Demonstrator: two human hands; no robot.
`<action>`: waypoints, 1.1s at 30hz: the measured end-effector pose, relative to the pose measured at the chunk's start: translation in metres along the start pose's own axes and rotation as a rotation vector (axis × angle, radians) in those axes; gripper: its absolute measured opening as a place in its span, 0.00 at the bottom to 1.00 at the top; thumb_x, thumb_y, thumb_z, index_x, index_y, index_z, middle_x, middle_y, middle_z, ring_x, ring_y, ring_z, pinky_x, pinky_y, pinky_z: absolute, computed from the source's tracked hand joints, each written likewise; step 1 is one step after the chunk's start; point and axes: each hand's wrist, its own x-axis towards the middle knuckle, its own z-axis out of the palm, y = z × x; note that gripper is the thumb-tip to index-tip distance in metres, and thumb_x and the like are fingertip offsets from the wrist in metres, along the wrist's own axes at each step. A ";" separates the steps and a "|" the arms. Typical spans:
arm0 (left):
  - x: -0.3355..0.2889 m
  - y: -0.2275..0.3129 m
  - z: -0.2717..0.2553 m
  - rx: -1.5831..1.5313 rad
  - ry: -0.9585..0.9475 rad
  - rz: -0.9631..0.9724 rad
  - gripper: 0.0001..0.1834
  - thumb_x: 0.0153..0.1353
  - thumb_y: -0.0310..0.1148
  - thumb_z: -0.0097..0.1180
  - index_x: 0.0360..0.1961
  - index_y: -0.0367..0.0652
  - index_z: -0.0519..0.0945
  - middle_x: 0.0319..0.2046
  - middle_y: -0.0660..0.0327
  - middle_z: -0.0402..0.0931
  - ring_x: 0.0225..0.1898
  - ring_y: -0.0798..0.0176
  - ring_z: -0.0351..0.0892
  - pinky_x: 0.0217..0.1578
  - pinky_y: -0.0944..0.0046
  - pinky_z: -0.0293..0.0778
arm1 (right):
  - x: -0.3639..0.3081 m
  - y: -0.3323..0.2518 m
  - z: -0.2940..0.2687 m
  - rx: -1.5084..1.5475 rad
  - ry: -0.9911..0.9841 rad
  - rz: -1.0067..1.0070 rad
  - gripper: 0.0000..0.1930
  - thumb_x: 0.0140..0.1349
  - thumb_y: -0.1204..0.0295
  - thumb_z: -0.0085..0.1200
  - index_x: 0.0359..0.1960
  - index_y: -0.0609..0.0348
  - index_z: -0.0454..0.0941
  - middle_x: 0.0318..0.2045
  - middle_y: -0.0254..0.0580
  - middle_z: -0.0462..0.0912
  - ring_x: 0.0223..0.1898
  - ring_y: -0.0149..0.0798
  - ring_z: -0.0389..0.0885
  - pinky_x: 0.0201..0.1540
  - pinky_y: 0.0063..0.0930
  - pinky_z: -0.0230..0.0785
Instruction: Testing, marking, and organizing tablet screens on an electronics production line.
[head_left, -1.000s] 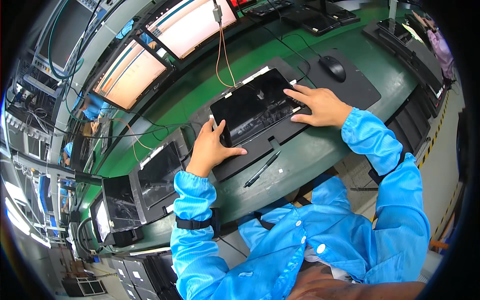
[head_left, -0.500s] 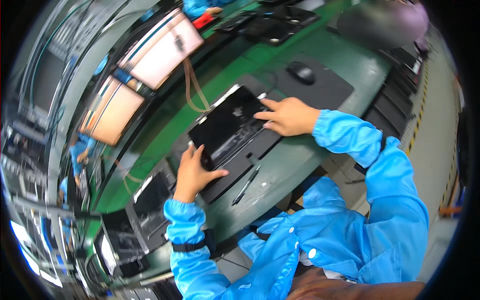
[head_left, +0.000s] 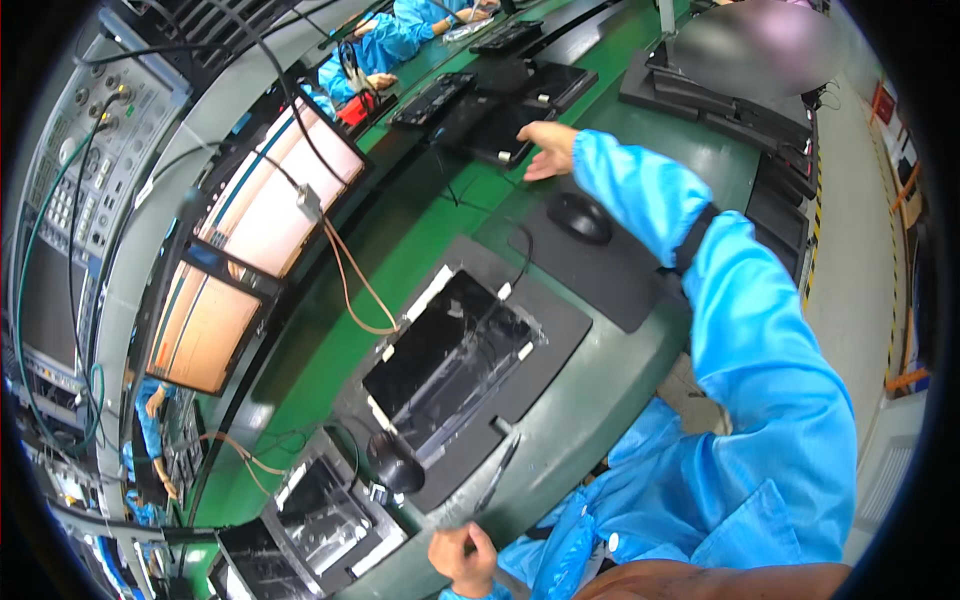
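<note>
The left hand (head_left: 465, 560) is low at the bench's near edge, fingers curled in and thumb apart from the index finger; whether anything is inside the curl cannot be told. The right hand (head_left: 550, 150) stretches far out across the bench, its arm in a blue sleeve (head_left: 750, 310). Its thumb and fingers stand apart at the edge of a black panel (head_left: 487, 130), and contact cannot be made out. The two hands are well apart.

Nearer, a tablet (head_left: 450, 345) lies on a dark mat (head_left: 550, 365), its screen black and glossy with reflections, pale tabs along its edges. The black panel lies flat on the far side of the bench, dark, with a small light label at its near corner.

On the green bench (head_left: 600, 400), a pen (head_left: 497, 473) lies near the left hand, and a mouse (head_left: 395, 462) sits at the tablet's left corner. Another mouse (head_left: 578, 217) rests on a dark pad (head_left: 625, 295). A keyboard (head_left: 432, 99) is beside the panel. Two lit monitors (head_left: 290, 190) stand to the left, before a grey instrument (head_left: 110, 150). Beyond, blue-sleeved co-workers (head_left: 380, 45) work.
</note>
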 end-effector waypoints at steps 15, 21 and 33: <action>-0.004 -0.029 0.003 0.028 -0.044 0.013 0.04 0.60 0.19 0.64 0.31 0.37 0.80 0.20 0.53 0.74 0.18 0.49 0.72 0.19 0.54 0.67 | 0.057 -0.002 0.043 0.333 0.008 -0.007 0.27 0.73 0.67 0.51 0.69 0.61 0.60 0.68 0.54 0.67 0.65 0.59 0.72 0.64 0.63 0.72; 0.004 -0.008 0.005 0.056 0.048 -0.058 0.06 0.58 0.21 0.65 0.26 0.39 0.80 0.16 0.55 0.70 0.16 0.51 0.69 0.19 0.52 0.65 | -0.012 -0.003 -0.053 0.374 -0.177 -0.118 0.18 0.70 0.67 0.54 0.57 0.61 0.68 0.55 0.50 0.75 0.57 0.50 0.78 0.61 0.51 0.76; -0.006 0.003 0.006 0.160 0.041 -0.103 0.10 0.60 0.28 0.66 0.23 0.41 0.80 0.17 0.54 0.70 0.17 0.48 0.69 0.20 0.51 0.65 | -0.146 0.022 -0.360 0.293 -0.235 -0.138 0.11 0.64 0.68 0.59 0.41 0.64 0.85 0.38 0.42 0.90 0.41 0.41 0.89 0.54 0.42 0.79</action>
